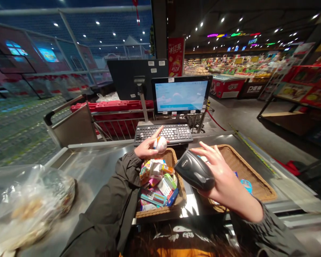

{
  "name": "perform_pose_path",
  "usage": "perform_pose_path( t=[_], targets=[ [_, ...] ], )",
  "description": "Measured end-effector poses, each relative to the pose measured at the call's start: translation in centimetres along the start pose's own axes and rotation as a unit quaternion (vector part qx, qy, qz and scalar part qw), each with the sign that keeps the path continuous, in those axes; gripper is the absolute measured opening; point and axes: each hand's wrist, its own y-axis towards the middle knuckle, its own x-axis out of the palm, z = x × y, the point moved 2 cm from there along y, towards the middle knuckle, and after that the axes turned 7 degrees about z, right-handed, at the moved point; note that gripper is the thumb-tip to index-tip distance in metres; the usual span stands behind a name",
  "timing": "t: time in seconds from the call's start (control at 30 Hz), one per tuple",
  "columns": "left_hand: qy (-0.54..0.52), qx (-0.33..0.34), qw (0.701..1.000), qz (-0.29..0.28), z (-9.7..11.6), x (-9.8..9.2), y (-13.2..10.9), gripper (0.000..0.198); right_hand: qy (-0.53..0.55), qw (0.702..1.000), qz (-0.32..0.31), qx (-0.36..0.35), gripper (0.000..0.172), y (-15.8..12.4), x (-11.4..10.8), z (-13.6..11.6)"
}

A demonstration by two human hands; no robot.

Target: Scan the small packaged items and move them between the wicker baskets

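A small round white and orange item is held in my left hand, with the index finger stretched out toward the keyboard. My right hand grips a black handheld scanner, whose head points left toward that item. Below my left hand is a wicker basket full of small packaged goods, among them a green and white pack and a teal pack. Another wicker basket lies behind and right of my right hand, with a blue item in it; my hand hides part of that basket.
A keyboard and a lit monitor stand beyond the baskets. The metal counter carries a clear plastic bag at the left. Behind the counter are a metal cart with red contents and a black screen back.
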Motion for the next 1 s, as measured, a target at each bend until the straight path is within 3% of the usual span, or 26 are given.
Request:
perform_pose_path(
  t=[0.13,0.23,0.3,0.5,0.67,0.8,0.9,1.0],
  targets=[
    [0.082,-0.032,0.996,-0.021,-2.1,0.0,-1.9,0.056,-0.003,0.999,-0.022,0.026,0.048,-0.4,1.6,0.3],
    [0.165,-0.094,0.981,-0.049,-3.7,0.5,-3.6,0.043,0.001,0.998,-0.036,0.043,0.048,-0.6,2.9,0.4],
    [0.239,-0.146,0.957,-0.076,-4.9,0.9,-4.8,0.040,0.006,0.997,-0.045,0.055,0.046,-0.7,3.5,0.3],
    [0.445,-0.257,0.850,-0.114,-7.8,0.8,-8.6,0.037,0.023,0.994,-0.061,0.085,0.047,-1.0,4.7,0.0],
    [0.495,-0.284,0.814,-0.110,-7.8,0.1,-10.5,0.036,0.026,0.994,-0.060,0.092,0.045,-1.7,5.1,0.2],
    [0.516,-0.260,0.814,-0.066,-6.3,-0.3,-10.2,0.033,0.011,0.992,-0.050,0.114,0.044,-2.8,4.7,1.4],
    [0.519,-0.182,0.835,-0.023,-4.5,0.3,-8.9,0.034,-0.022,0.988,-0.036,0.148,0.049,-4.0,3.6,3.1],
    [0.495,-0.091,0.863,-0.037,-2.5,2.2,-6.8,0.035,-0.059,0.980,0.005,0.192,0.053,-5.6,1.7,5.2]
  ],
)
